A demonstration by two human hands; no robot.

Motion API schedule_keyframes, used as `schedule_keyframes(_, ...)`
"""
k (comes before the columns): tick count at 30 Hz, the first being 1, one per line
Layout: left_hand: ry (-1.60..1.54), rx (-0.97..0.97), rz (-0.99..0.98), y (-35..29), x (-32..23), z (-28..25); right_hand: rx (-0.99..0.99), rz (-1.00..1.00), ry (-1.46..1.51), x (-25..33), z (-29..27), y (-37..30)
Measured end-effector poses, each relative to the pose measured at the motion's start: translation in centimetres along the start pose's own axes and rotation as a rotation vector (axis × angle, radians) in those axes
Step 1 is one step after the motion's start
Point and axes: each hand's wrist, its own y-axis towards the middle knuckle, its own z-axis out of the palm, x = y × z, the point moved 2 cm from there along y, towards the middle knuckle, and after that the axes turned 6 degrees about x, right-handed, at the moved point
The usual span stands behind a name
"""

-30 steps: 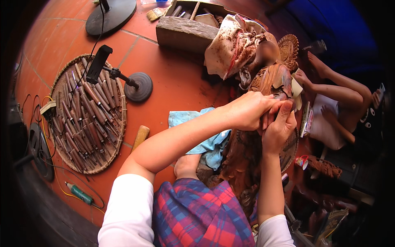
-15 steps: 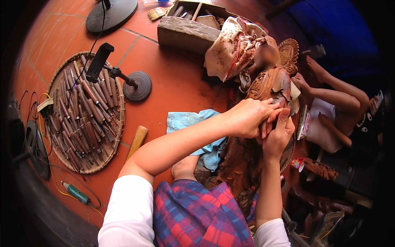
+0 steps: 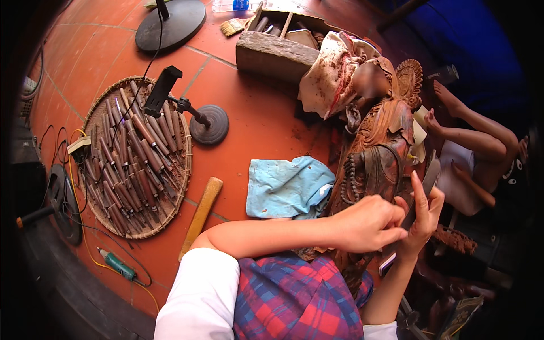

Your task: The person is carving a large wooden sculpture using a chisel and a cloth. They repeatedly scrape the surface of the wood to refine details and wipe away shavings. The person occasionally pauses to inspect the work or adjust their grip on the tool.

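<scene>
A carved brown wooden statue (image 3: 377, 164), with a beaded strand and an ornate round piece behind its head, lies against my lap. Over its lower part my left hand (image 3: 371, 224) is closed, fingers curled and thumb pointing right; whether anything small is in it is hidden. Close beside it, my right hand (image 3: 422, 218) is raised with its fingers stretched and apart. The left fingers overlap the right palm. A grey elongated piece (image 3: 432, 174) shows just behind the right fingertips; I cannot tell what it is. A light blue cloth (image 3: 286, 187) lies left of the statue.
Left, a round woven tray (image 3: 186, 170) holds many wood-handled chisels. Around it are a phone stand (image 3: 209, 124), a wooden mallet (image 3: 201, 215) and a green corded tool (image 3: 118, 265). A wooden box (image 3: 277, 54) and stained cloth (image 3: 328, 76) lie beyond. Another person's legs (image 3: 476, 133) are at right.
Both hands have come off the statue's upper body and moved nearer to me. My right fingers have straightened upward. The whole view has shifted, showing more of the blue cloth and the mallet.
</scene>
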Motion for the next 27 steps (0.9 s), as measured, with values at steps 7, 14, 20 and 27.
schedule_keyframes(7, -0.182, 0.461, -0.154, -6.4, 4.2, 1.5, -0.079, 0.523, 0.953, -2.7, 0.2, -5.0)
schedule_keyframes(14, 0.000, 0.264, -0.468, -11.5, 6.3, 0.4, -0.030, 0.635, 1.093, -3.1, 1.1, -5.5)
schedule_keyframes(20, -0.013, 0.248, -0.325, -10.3, 4.3, 0.4, 0.070, 0.599, 1.076, -2.2, 1.2, -3.5)
schedule_keyframes(27, 0.226, -0.101, -0.031, -8.3, 4.0, -2.0, 0.273, 0.537, 1.004, -2.9, 1.1, -2.8)
